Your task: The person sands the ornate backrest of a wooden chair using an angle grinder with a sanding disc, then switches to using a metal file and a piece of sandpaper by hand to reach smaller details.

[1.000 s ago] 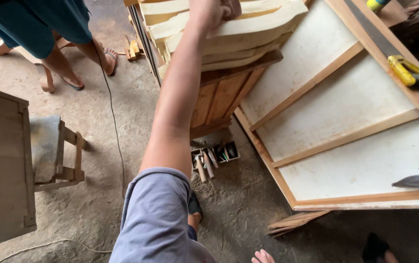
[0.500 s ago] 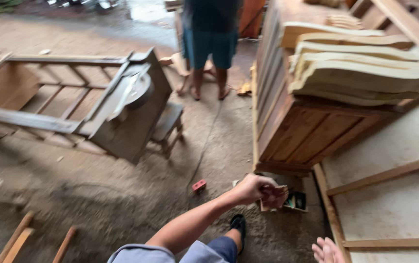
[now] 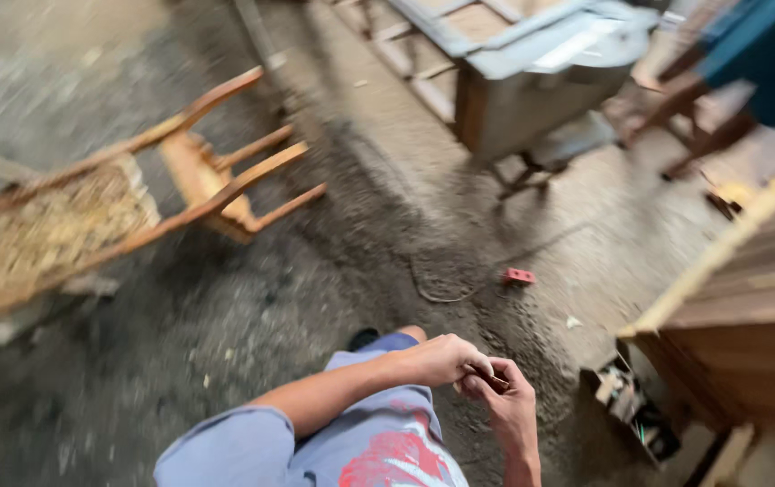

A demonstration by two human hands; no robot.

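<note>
Small dark object (image 3: 493, 379), too blurred to identify, pinched between the fingertips of both hands low in the frame, above the lap. Left hand (image 3: 446, 359) curled narrow onto it from 9 o'clock; right hand (image 3: 506, 403) closed on it from 5 o'clock. At 3 o'clock, small open box of mixed bits (image 3: 631, 410) against stacked pale wooden boards (image 3: 748, 298). At 12 o'clock, small red block (image 3: 520, 276) on the dusty grey floor (image 3: 252, 334). At 10 o'clock, tipped wooden chair frame (image 3: 216, 180).
</note>
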